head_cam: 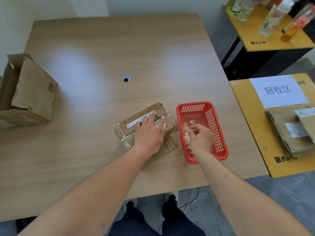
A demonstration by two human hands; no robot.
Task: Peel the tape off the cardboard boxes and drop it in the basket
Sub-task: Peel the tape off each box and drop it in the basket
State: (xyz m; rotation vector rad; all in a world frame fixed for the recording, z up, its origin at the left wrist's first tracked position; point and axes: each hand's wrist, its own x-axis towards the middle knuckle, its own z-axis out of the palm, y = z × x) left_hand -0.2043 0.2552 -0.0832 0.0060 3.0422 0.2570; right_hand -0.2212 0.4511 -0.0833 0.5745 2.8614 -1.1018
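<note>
A flattened cardboard box [129, 123] with a white label and shiny tape along its left edge lies on the wooden table [102, 57]. My left hand [150, 132] presses flat on top of it, fingers straight. To its right stands a red plastic basket [219, 133]. My right hand [200, 137] is inside the basket, its fingers pinching a crumpled piece of clear tape [186, 133] over other tape scraps.
An open cardboard box [29, 92] stands at the table's left edge. A cable hole [126, 78] sits mid-table. On the right, a yellow side table [252, 126] holds a paper sign and flattened boxes [289, 132]. Bottles [272, 16] stand on a shelf behind.
</note>
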